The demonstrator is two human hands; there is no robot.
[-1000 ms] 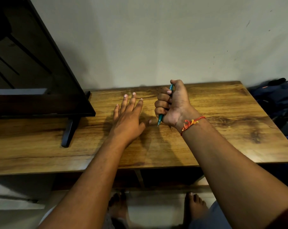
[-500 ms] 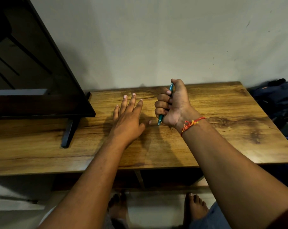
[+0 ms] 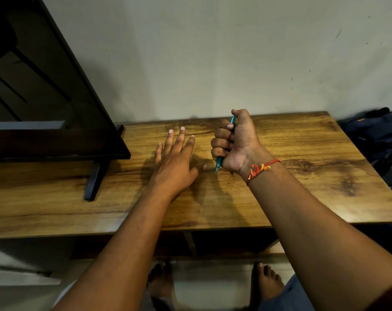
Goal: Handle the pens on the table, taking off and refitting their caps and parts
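Note:
My right hand (image 3: pixel 236 142) is clenched in a fist around a teal pen (image 3: pixel 219 163). The pen stands steeply, its bare tip pointing down just above the wooden table (image 3: pixel 302 176), its top end showing under my thumb. Most of its barrel is hidden inside the fist. My left hand (image 3: pixel 176 160) lies flat, palm down, on the table just left of the fist, fingers spread and holding nothing. Whether anything lies under that palm is hidden. A red and yellow thread is tied around my right wrist.
A dark flat screen (image 3: pixel 44 97) on a black foot (image 3: pixel 93 180) fills the table's left part. A pale wall rises behind the table. A dark blue bag (image 3: pixel 377 135) lies off the right edge. My bare feet show below the front edge.
Almost nothing differs: my right fist with the pen has drifted very slightly, and my left hand stays flat on the table.

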